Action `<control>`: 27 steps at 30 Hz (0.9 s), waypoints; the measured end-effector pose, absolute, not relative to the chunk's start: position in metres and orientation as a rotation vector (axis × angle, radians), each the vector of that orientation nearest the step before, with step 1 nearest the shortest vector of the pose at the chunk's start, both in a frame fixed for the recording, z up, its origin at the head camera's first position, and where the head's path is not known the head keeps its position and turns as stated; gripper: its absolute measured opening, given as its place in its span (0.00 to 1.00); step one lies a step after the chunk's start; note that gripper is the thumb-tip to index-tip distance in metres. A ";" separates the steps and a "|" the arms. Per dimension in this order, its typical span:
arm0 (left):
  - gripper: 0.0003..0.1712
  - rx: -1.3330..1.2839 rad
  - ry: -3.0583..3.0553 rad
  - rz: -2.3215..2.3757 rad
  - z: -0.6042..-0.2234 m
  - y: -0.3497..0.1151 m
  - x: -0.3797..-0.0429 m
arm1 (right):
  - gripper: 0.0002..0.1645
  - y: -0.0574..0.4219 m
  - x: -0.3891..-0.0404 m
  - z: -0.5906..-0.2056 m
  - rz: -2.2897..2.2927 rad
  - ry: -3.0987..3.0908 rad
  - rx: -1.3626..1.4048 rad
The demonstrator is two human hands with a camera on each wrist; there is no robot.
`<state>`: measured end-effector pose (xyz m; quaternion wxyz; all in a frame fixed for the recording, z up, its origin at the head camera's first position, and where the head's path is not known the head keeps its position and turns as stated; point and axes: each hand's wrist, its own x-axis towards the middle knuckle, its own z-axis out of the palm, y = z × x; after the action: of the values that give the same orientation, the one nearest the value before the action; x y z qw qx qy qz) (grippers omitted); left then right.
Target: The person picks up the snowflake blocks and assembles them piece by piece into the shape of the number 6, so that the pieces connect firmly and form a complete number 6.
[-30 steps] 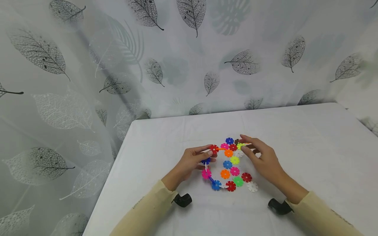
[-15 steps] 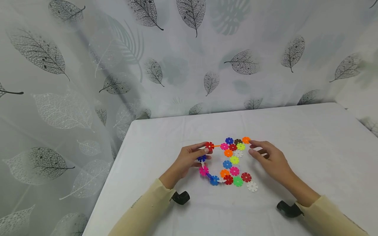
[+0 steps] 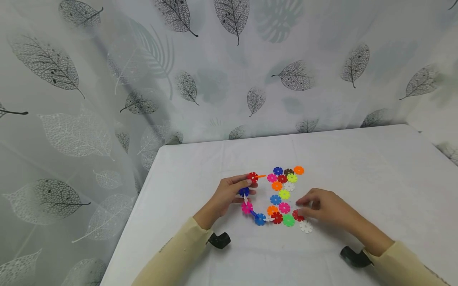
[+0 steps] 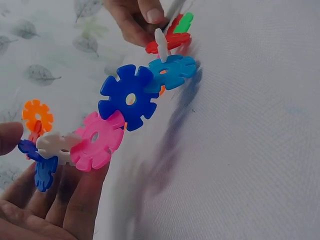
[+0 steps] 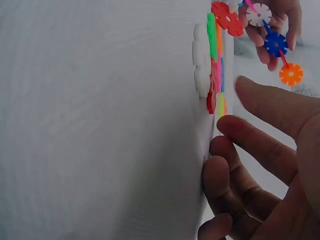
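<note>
My left hand [image 3: 223, 196] pinches a chain of interlocked notched plastic discs, fingers curled behind it and thumb in front. In the left wrist view, a pink disc [image 4: 97, 140] and a dark blue disc [image 4: 129, 97] of this chain show near the fingers. An orange disc [image 5: 291, 74] forms one end; a red disc [image 3: 276, 217] is near the other. My right hand [image 3: 329, 208] hovers low by a loose red disc [image 3: 297, 216]. Its thumb and forefinger stand apart in the right wrist view, with nothing between them. Beside that disc lie a green [image 3: 288, 220] and a white disc [image 3: 305, 227].
Several more loose discs lie flat on the white-covered table [image 3: 375, 178], among them an orange one [image 3: 298, 170] at the back and a light blue one [image 3: 275, 199]. A leaf-printed curtain [image 3: 229, 71] hangs behind. Black elbow-shaped pieces [image 3: 220, 240] sit at both wrists.
My right hand has left the back discs and come toward the front, near the loose red disc. The left hand has shifted slightly left with the chain, then stayed almost still.
</note>
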<state>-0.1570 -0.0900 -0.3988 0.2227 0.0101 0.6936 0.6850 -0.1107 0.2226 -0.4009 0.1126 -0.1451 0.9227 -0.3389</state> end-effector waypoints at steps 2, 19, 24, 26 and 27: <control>0.27 0.019 1.906 1.895 -0.398 -0.090 -0.156 | 0.20 0.221 -0.110 -0.400 -0.947 2.710 -0.427; 0.21 0.067 1.976 1.810 -0.392 -0.086 -0.158 | 0.20 0.212 -0.111 -0.398 -0.885 2.661 -0.358; 0.18 0.077 1.987 1.794 -0.390 -0.085 -0.157 | 0.20 0.211 -0.112 -0.396 -0.965 2.581 -0.360; 0.17 0.083 1.996 1.789 -0.389 -0.085 -0.156 | 0.20 0.211 -0.112 -0.395 -0.992 2.565 -0.376; 0.17 0.086 2.002 1.787 -0.389 -0.085 -0.156 | 0.19 0.211 -0.112 -0.395 -1.007 2.558 -0.390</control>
<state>-0.1561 -0.0848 -0.3894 0.2264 0.0311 0.7264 0.6482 -0.1119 0.2111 -0.3954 0.1817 -0.1381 0.9059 -0.3566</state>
